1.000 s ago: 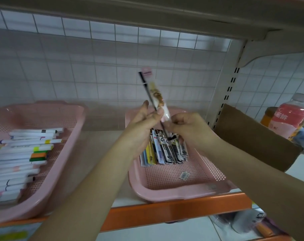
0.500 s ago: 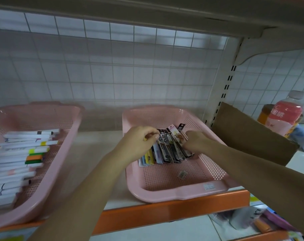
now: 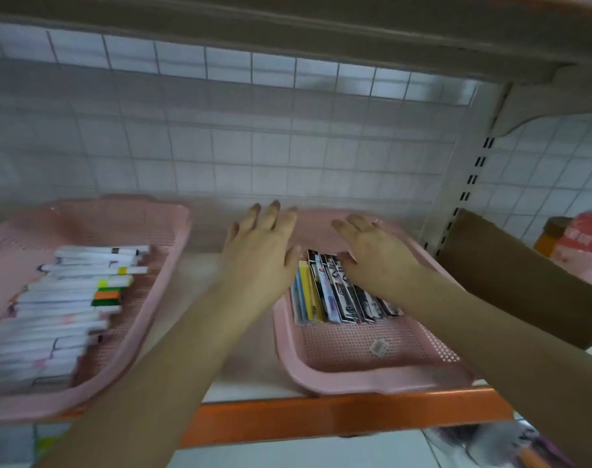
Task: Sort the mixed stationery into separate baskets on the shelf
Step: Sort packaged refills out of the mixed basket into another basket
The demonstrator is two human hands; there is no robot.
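- Packets [image 3: 338, 295] fill our right basket [image 3: 372, 383], pens [image 3: 75, 298] the left basket [image 3: 119, 206].
- Our left hand [image 3: 261, 255] and right hand [image 3: 377, 256] hover splayed, empty; sorting looks well along.

The left hand [image 3: 261, 255] and the right hand [image 3: 377, 253] are bare. The left forearm [image 3: 173, 352] and the right forearm [image 3: 490, 325] are bare too, with skin showing to the edge of view.

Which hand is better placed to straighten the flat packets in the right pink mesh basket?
Right, probably: the right hand is open over the far ends of the flat packets inside the right pink mesh basket; the left hand, also open, sits at its left rim, beside the row.
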